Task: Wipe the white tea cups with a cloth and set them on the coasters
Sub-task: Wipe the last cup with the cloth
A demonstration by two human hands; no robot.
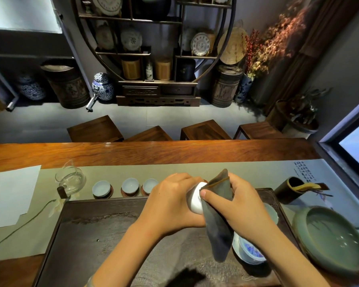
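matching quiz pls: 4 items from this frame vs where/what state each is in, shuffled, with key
Items
1. glass pitcher
2. cloth
3. green basin
4. white cup

Places/states
A. far right of the table, with water in it
B. gripped in the left hand, tilted on its side
C. left end of the row of cups on coasters
D. held by the right hand against the cup, hanging down over the dark tray

Pairs: 1-C, 2-D, 3-A, 4-B
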